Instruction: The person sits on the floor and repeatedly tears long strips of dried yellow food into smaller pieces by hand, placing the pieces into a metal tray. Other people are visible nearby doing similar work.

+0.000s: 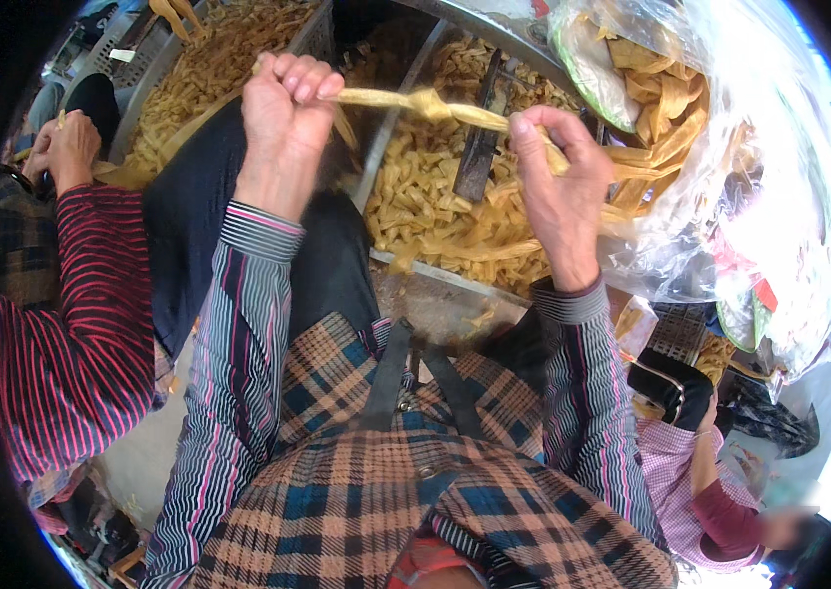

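Note:
A twisted yellow strip [378, 98], apparently tofu skin, is stretched between my hands above a metal tray. One knot [428, 105] sits near the middle of the span. My left hand [290, 110] grips one end in a closed fist, palm side up. Between thumb and curled fingers, my right hand [562, 169] pinches the strip on the other side of the knot. Beneath them, the tray [452, 278] is heaped with small knotted pieces [415, 191], and a few loose strips [481, 252] lie on top. The strip's far end, inside my left fist, is hidden.
A dark bar [478, 143] stands across the tray. To the right, an open clear plastic bag [739, 184] holds long folded strips [654, 110]. Another bin of knots [202, 66] is at upper left. A co-worker's hands [69, 147] are at left; another person [710, 471] sits at right.

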Tool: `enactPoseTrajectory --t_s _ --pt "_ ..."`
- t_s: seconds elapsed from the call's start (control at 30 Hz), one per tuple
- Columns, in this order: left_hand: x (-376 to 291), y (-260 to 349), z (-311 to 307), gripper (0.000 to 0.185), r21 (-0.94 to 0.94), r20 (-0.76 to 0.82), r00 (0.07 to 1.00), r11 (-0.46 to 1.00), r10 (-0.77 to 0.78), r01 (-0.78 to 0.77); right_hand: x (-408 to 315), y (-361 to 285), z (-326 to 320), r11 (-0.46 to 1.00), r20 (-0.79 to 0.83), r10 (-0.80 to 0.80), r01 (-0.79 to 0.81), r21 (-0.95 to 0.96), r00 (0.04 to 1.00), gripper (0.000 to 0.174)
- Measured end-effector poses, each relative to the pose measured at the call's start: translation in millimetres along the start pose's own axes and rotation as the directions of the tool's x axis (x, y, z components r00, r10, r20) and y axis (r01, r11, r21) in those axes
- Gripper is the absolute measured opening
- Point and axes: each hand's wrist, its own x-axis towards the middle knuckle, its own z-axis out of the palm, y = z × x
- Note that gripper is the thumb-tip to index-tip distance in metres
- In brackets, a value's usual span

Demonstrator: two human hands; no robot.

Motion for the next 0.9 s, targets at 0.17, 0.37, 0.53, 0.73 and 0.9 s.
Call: enactPoseTrajectory --t_s 0.17,0.37,0.53,0.73,0.9 --pt "-76.6 -22.6 -61.9 0.042 0.338 -0.255 0.947 0.9 -0.193 0.274 -14.5 29.1 -0.2 0.982 -0.045 0.13 -0.134 -0.131 0.991 0.031" --pt "-124.1 -25.8 -24.4 0.043 0.19 -0.129 0.947 0.93 -0.295 0.316 -92.0 50.1 19.2 0.912 0.244 -0.137 0.218 -0.348 0.96 0.063" --pt "-156.5 -34.8 28.6 0.028 0.167 0.125 0.875 0.879 -0.468 0.446 -141.9 -19.4 9.8 0.762 0.833 0.224 -0.623 0.173 0.506 0.031" --pt "-132.3 -3.3 -4.6 0.02 0.914 0.123 0.927 0.404 -0.355 0.034 -126.6 -71.8 -17.3 0.984 0.484 -0.177 0.163 0.07 0.857 0.02" --pt "-208.1 -29.6 -10.6 0.019 0.761 0.513 0.402 0.618 -0.758 0.195 -131.9 -44.8 -13.4 0.991 0.51 0.002 -0.071 0.116 0.86 0.011"
